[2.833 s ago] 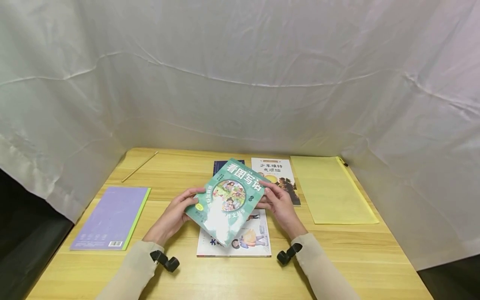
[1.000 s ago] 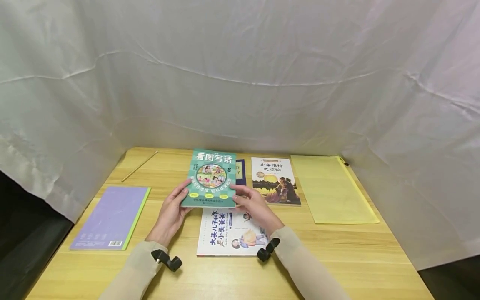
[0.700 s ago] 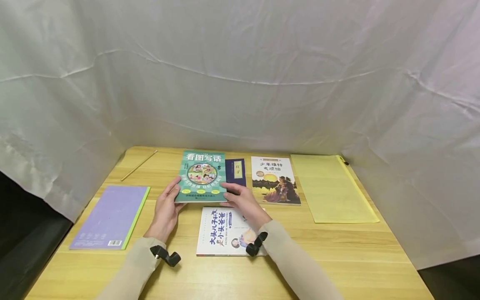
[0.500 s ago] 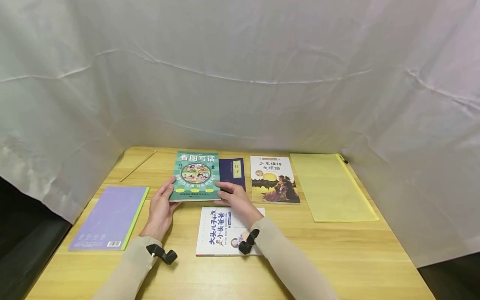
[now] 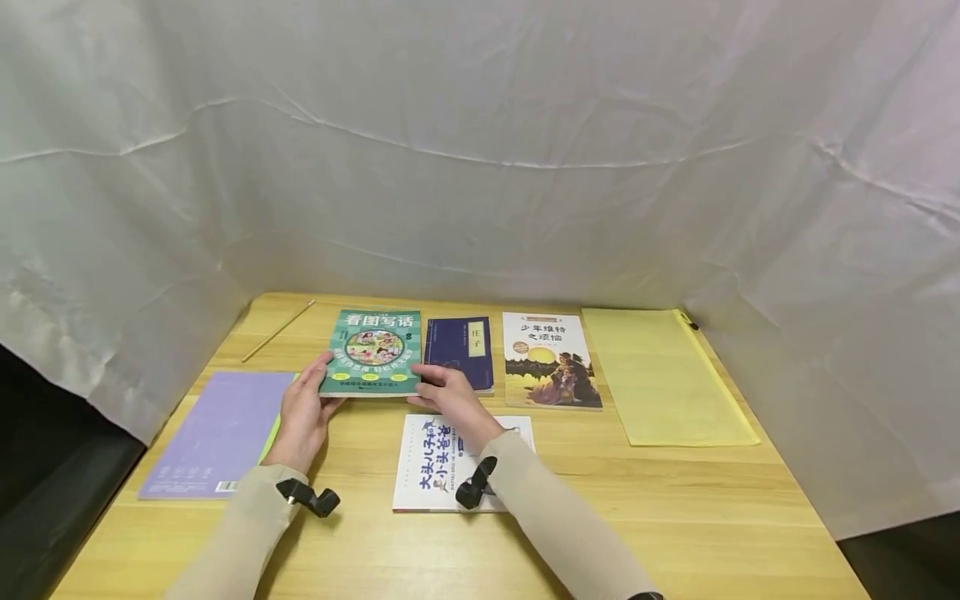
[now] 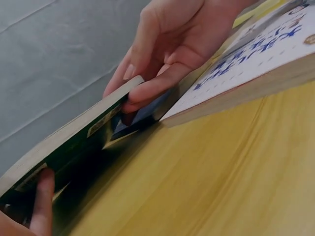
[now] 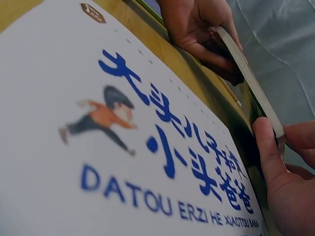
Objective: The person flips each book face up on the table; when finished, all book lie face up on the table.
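Observation:
A green picture-covered book [image 5: 373, 350] is held by both hands at its near corners. My left hand [image 5: 302, 417] grips the lower left corner, and my right hand [image 5: 456, 404] pinches the lower right one. In the left wrist view, the near edge of the green book [image 6: 74, 129] is raised off the table, with fingertips under its dark underside. The dark blue book [image 5: 459, 350] lies just right of it. My right forearm partly covers a white book [image 5: 420, 467] in front; its blue title fills the right wrist view.
On the wooden table [image 5: 675, 517], a purple notebook [image 5: 213, 433] lies left, partly hidden by my left hand. A thin gold stick [image 5: 277, 331] lies behind it. Right of the blue book are a white-and-yellow book [image 5: 551, 358] and a yellow zip pouch [image 5: 667, 375]. Pale curtains [image 5: 480, 167] hang behind.
Both hands have straightened the green book from its slant and carried it left, and lowered it slightly. The dark blue book, formerly mostly covered, is now uncovered.

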`<action>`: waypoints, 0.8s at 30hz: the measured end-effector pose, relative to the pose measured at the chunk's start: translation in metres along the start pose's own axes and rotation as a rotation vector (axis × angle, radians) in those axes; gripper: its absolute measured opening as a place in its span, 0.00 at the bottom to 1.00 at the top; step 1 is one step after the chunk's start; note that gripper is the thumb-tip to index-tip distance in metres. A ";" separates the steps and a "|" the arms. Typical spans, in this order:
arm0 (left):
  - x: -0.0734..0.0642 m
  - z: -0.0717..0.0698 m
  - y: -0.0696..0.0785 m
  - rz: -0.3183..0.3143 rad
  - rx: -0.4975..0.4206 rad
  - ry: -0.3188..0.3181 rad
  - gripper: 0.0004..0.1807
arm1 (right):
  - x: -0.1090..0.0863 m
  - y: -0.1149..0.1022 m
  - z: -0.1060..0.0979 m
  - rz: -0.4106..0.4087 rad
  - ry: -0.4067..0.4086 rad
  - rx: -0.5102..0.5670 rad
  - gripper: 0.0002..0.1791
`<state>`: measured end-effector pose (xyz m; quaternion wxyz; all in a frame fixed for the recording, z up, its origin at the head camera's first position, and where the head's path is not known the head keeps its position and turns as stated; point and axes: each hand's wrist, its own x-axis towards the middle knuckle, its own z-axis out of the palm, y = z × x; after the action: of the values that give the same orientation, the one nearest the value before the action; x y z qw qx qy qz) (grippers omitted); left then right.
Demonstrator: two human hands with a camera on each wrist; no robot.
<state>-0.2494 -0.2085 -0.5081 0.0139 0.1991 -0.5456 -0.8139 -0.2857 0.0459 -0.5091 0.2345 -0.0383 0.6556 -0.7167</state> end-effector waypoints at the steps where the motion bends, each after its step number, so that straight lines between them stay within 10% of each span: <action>1: 0.001 -0.001 0.001 -0.005 0.011 -0.005 0.29 | 0.001 0.001 0.001 0.005 -0.003 -0.003 0.25; 10: 0.004 -0.002 0.007 -0.009 0.026 -0.038 0.28 | -0.002 -0.001 0.010 0.006 -0.030 -0.020 0.26; 24: -0.004 0.002 0.011 0.119 0.439 -0.003 0.27 | -0.015 -0.008 0.020 0.011 -0.170 0.022 0.35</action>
<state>-0.2484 -0.2103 -0.4965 0.0173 0.1638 -0.7205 -0.6736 -0.2681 0.0336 -0.4947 0.2938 -0.0928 0.6257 -0.7166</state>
